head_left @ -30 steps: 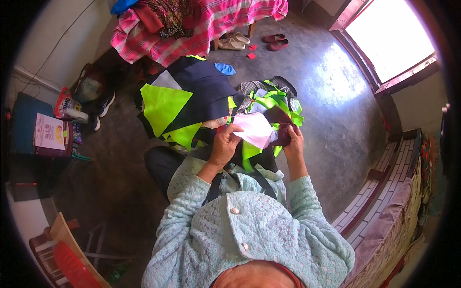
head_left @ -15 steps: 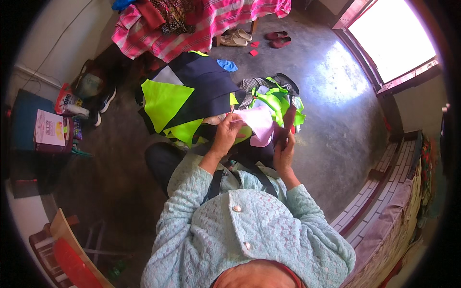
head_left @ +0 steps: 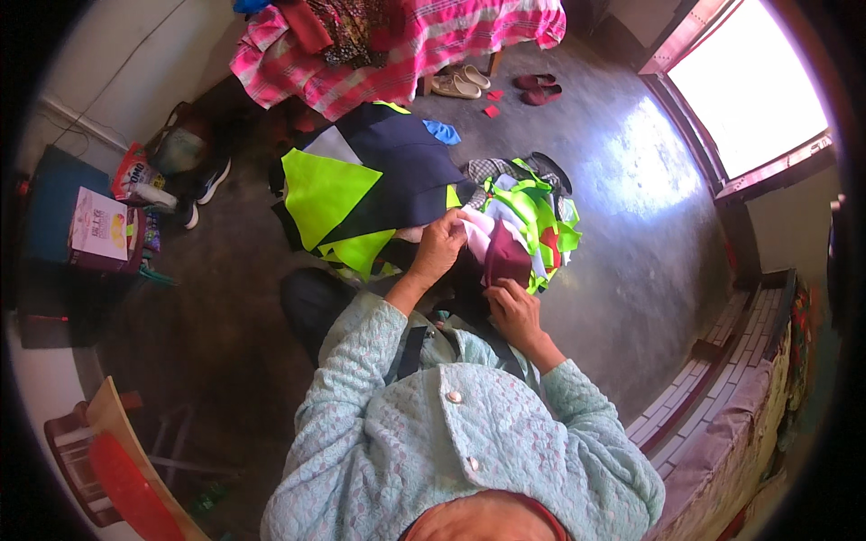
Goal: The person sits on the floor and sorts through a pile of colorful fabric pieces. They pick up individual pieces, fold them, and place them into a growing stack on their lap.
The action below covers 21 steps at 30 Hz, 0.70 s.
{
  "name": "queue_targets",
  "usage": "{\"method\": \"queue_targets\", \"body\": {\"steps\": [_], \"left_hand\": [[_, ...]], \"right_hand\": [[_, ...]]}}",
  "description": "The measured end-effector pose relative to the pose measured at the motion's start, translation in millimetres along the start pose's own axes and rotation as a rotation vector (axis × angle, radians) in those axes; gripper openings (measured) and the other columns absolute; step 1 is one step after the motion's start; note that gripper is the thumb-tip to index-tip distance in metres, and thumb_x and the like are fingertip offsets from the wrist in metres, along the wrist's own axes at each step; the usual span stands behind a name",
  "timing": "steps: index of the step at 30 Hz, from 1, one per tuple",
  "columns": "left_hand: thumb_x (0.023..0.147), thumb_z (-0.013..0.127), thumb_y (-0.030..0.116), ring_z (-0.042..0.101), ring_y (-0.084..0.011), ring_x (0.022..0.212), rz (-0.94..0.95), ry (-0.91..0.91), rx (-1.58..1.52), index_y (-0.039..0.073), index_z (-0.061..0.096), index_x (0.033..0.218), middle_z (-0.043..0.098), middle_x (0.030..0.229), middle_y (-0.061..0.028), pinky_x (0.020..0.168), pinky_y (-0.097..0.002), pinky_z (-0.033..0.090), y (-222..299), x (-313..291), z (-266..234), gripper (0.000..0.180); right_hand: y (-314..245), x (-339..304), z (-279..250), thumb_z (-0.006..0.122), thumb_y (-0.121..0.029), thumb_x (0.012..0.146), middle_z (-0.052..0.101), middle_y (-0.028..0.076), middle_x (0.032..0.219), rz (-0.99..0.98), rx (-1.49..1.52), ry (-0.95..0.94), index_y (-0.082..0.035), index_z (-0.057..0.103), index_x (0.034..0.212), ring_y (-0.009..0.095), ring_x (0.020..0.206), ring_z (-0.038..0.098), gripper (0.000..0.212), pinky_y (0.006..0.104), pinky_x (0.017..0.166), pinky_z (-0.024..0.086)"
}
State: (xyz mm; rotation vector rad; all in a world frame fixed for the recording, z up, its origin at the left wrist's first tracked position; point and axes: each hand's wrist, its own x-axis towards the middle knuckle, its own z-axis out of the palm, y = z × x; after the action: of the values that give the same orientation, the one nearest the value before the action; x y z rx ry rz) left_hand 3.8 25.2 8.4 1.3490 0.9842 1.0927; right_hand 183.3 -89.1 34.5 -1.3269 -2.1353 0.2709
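My left hand is closed on the edge of a pale pink cloth piece. With my right hand I pinch the lower edge of a maroon cloth piece, which lies partly over the pink one. Just beyond, to the right, sits a heap of neon green scraps mixed with checked, white and red bits. On the left, a larger pile holds dark navy cloth, a neon green piece and a grey piece.
A bed or table draped in pink plaid cloth stands at the far side, with beige shoes and dark red shoes by it. A blue scrap lies on the floor. Boxes are at left, a wooden chair at lower left.
My right hand has moved left and nearer to me, bringing the maroon piece in front of the pink one. My left hand still grips the pink cloth. The whole view has shifted slightly.
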Motion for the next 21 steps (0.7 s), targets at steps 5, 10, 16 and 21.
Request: {"method": "queue_targets", "body": {"steps": [5, 10, 16, 21], "left_hand": [[0.087, 0.054, 0.002, 0.048, -0.0091, 0.058, 0.356, 0.055, 0.222, 0.006, 0.058, 0.095, 0.056, 0.069, -0.0033, 0.055, -0.0271, 0.041, 101.2, 21.6, -1.1, 0.01], [0.089, 0.058, 0.009, 0.057, -0.0126, 0.073, 0.549, 0.145, 0.049, 0.006, 0.057, 0.098, 0.06, 0.078, -0.0028, 0.066, -0.0285, 0.045, 163.3, 47.1, -22.2, 0.009], [0.086, 0.053, -0.002, 0.048, -0.0056, 0.077, 0.415, 0.438, 0.0, 0.005, 0.059, 0.1, 0.055, 0.085, 0.0028, 0.069, -0.0207, 0.041, 153.0, 31.6, -99.3, 0.017], [0.085, 0.057, 0.001, 0.06, -0.0179, 0.081, 0.27, 0.524, 0.413, 0.001, 0.059, 0.095, 0.063, 0.088, -0.0065, 0.073, -0.0283, 0.046, 72.5, -12.5, -140.4, 0.01]], "right_hand": [[5.7, -16.6, 14.7, 0.062, 0.001, 0.073, 0.06, 0.008, 0.086, 0.088, 0.178, -0.02, -0.009, 0.062, 0.087, 0.025, 0.073, 0.063, 0.017, 0.034, 0.06, 0.05], [11.2, -17.2, 18.7, 0.06, 0.006, 0.074, 0.06, 0.008, 0.082, 0.259, 0.393, 0.058, -0.004, 0.063, 0.086, 0.02, 0.072, 0.062, 0.016, 0.0275, 0.062, 0.049], [11.2, -13.6, 22.8, 0.061, 0.005, 0.075, 0.06, 0.006, 0.083, 0.294, 0.412, 0.104, -0.005, 0.063, 0.086, 0.015, 0.065, 0.058, 0.015, 0.0246, 0.058, 0.045], [9.7, -11.7, 18.6, 0.06, 0.006, 0.074, 0.06, 0.006, 0.083, 0.321, 0.432, 0.059, -0.005, 0.064, 0.086, 0.015, 0.067, 0.059, 0.017, 0.0248, 0.059, 0.046]]}}
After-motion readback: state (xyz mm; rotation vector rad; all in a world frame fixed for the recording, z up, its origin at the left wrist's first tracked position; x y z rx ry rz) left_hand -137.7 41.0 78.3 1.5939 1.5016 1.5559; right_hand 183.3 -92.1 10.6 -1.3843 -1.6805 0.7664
